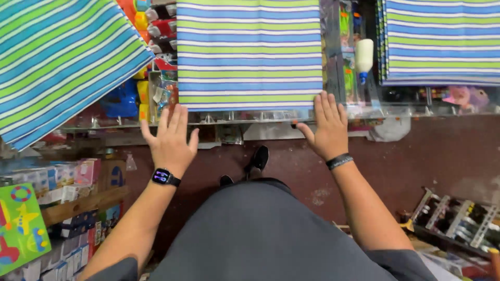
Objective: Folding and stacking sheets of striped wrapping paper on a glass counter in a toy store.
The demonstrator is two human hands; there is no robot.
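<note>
A striped cloth (249, 52) in blue, green and white hangs flat in front of a shelf of toys. My left hand (171, 138) is spread open at the cloth's lower left corner, fingers apart, a dark smartwatch on the wrist. My right hand (328, 127) is spread open at the lower right corner, with its fingertips at the cloth's edge and a black band on the wrist. Neither hand grips anything. I look down over my grey shirt at my black shoes (259, 157).
Two more striped cloths hang at the left (57, 62) and the right (440, 41). A metal shelf edge (416, 110) runs across with toys behind it. Boxed toys (67, 179) are stacked lower left, a rack of small items (458, 218) lower right. The floor (427, 156) is dark red.
</note>
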